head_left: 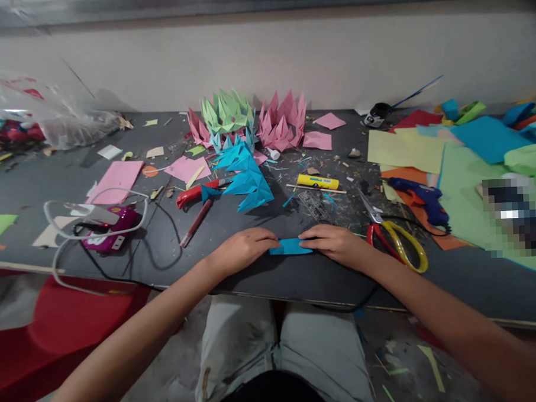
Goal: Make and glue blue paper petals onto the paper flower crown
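Your hands were both on a folded blue paper strip [291,246], located left of the scissors [378,219] and level with their handles. Your left hand [251,247] was at the strip's left end, fingers held together and bent over the paper. Your right hand [334,244] was at the opposite end, between the strip and the scissors, its fingers likewise together and reaching onto the paper. Whether either thumb was pinching from beneath could not be determined.

The scissors lay on the dark table [262,279], red and yellow handles toward you, blades pointing away. To their right and slightly beyond was a blue glue gun [422,196], resting partly on orange paper [412,205]. Left of the blade tips you had a yellow tube [318,181], with a thin stick beside it. Further left were spiky blue paper folds [249,184] and a red-handled tool [196,194]. Farther back from the scissors, toward the left, stood green [227,112] and pink paper crowns [285,124].
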A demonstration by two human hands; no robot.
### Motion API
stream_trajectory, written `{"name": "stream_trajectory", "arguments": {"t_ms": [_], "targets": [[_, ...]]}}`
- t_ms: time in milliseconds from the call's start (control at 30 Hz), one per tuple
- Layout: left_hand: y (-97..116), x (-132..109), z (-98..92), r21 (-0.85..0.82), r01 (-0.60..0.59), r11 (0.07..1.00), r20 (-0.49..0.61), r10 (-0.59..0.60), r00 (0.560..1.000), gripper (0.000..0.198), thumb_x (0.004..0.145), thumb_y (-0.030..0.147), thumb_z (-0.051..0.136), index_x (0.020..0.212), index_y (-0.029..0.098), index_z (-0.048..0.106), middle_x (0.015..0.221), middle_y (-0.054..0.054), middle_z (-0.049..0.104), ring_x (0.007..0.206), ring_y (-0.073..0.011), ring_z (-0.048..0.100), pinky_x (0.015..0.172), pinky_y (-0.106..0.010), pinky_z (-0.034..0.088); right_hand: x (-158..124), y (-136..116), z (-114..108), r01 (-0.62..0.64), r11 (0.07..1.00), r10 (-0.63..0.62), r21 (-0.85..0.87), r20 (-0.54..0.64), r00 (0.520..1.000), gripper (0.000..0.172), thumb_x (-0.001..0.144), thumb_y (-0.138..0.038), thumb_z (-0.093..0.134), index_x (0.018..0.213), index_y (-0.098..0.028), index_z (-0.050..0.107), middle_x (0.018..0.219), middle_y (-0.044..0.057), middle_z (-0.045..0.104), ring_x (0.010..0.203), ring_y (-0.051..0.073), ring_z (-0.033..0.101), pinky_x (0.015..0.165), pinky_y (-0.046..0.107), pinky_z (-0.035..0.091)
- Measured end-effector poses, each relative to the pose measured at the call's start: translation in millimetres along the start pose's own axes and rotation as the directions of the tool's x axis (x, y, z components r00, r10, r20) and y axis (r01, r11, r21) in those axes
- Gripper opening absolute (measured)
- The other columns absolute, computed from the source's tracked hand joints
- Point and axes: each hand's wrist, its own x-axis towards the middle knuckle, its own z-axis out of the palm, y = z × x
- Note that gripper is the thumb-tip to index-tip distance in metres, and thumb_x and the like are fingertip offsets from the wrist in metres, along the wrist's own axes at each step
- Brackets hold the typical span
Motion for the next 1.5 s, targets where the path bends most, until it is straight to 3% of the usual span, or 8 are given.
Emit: {"name": "stream_trajectory", "arguments": {"t_ms": [167, 433, 767, 933, 1067, 1267, 1367, 1500], "targets": [[0.1, -1.9, -4.5, 0.093, -0.089, 0.992, 0.059, 0.084, 0.995, 0.027, 0.091, 0.015, 0.036, 0.104, 0.012, 0.06, 0.105, -0.012, 0.066, 0.096, -0.0187, 0.062, 0.084, -0.032, 0.051, -1.5, 0.8, -0.3, 0.009, 0.998, -0.004, -0.068, 0.079, 0.997, 0.032, 0.091, -0.014, 0.036, 0.102, -0.019, 0.066, 0.102, 0.01, 0.068, 0.093, 0.018, 0.062, 0.079, 0.034, 0.055], [-0.1, -2.4, -5.5, 0.132, -0.107, 0.985, 0.139, 0.089, 0.986, 0.027, 0.091, 0.014, 0.037, 0.109, 0.015, 0.058, 0.108, -0.012, 0.064, 0.101, -0.0194, 0.06, 0.085, -0.034, 0.051, -0.1, -0.2, -3.9, -0.033, 0.997, 0.045, -0.07, 0.164, 0.985, 0.034, 0.091, -0.013, 0.036, 0.105, -0.021, 0.065, 0.105, 0.009, 0.067, 0.097, 0.018, 0.061, 0.082, 0.035, 0.053], [2.1, -0.1, -8.2, 0.175, -0.135, 0.975, 0.212, 0.096, 0.972, 0.025, 0.091, 0.016, 0.041, 0.105, 0.016, 0.061, 0.108, -0.012, 0.064, 0.1, -0.0194, 0.06, 0.086, -0.034, 0.05, -0.5, 1.0, -1.4, 0.004, 0.999, 0.0, -0.044, 0.097, 0.995, 0.031, 0.091, -0.013, 0.037, 0.103, -0.016, 0.066, 0.103, 0.012, 0.067, 0.094, 0.019, 0.062, 0.08, 0.034, 0.054], [10.6, 4.9, -9.2, 0.23, -0.162, 0.96, 0.226, 0.109, 0.968, 0.025, 0.091, 0.014, 0.039, 0.1, 0.012, 0.063, 0.108, -0.013, 0.065, 0.101, -0.0202, 0.06, 0.085, -0.034, 0.051, 0.5, -2.4, -1.8, 0.006, 0.996, 0.005, -0.084, 0.127, 0.992, 0.032, 0.091, -0.012, 0.036, 0.104, -0.018, 0.065, 0.106, 0.01, 0.067, 0.098, 0.019, 0.061, 0.083, 0.036, 0.053], [19.2, 7.3, -7.3, 0.238, -0.15, 0.96, 0.295, 0.076, 0.953, 0.023, 0.089, 0.011, 0.043, 0.101, 0.011, 0.061, 0.122, -0.013, 0.059, 0.115, -0.0212, 0.053, 0.094, -0.033, 0.045, 3.1, -5.8, -2.8, 0.082, 0.99, -0.061, -0.116, 0.173, 0.983, 0.031, 0.089, -0.009, 0.038, 0.106, -0.014, 0.064, 0.109, 0.011, 0.067, 0.104, 0.02, 0.059, 0.088, 0.037, 0.052], [22.7, 10.4, -5.6, 0.194, -0.1, 0.976, 0.33, 0.031, 0.943, 0.021, 0.085, 0.01, 0.046, 0.099, 0.014, 0.06, 0.126, -0.012, 0.056, 0.12, -0.0217, 0.048, 0.095, -0.036, 0.042, 17.7, -7.0, -4.7, 0.183, 0.961, -0.123, -0.206, 0.275, 0.953, 0.031, 0.084, -0.004, 0.041, 0.1, -0.012, 0.066, 0.11, 0.01, 0.066, 0.103, 0.021, 0.058, 0.085, 0.036, 0.051], [24.8, 12.1, -5.5, 0.202, -0.082, 0.976, 0.32, 0.013, 0.947, 0.021, 0.082, 0.01, 0.047, 0.099, 0.014, 0.06, 0.12, -0.012, 0.06, 0.114, -0.023, 0.051, 0.092, -0.037, 0.042, 26.0, -8.1, -6.4, 0.22, 0.948, -0.139, -0.231, 0.322, 0.937, 0.027, 0.084, -0.007, 0.043, 0.096, -0.011, 0.067, 0.105, 0.011, 0.068, 0.097, 0.022, 0.06, 0.079, 0.036, 0.05], [27.4, 7.4, -7.2, 0.221, 0.017, 0.975, 0.263, -0.076, 0.962, 0.033, 0.082, 0.01, 0.043, 0.113, 0.008, 0.055, 0.108, -0.014, 0.065, 0.102, -0.0227, 0.055, 0.093, -0.038, 0.041, 27.9, -8.8, -10.4, 0.216, 0.943, -0.118, -0.255, 0.35, 0.929, 0.022, 0.082, -0.01, 0.047, 0.091, -0.011, 0.068, 0.098, 0.01, 0.071, 0.091, 0.023, 0.06, 0.075, 0.036, 0.045]]}}
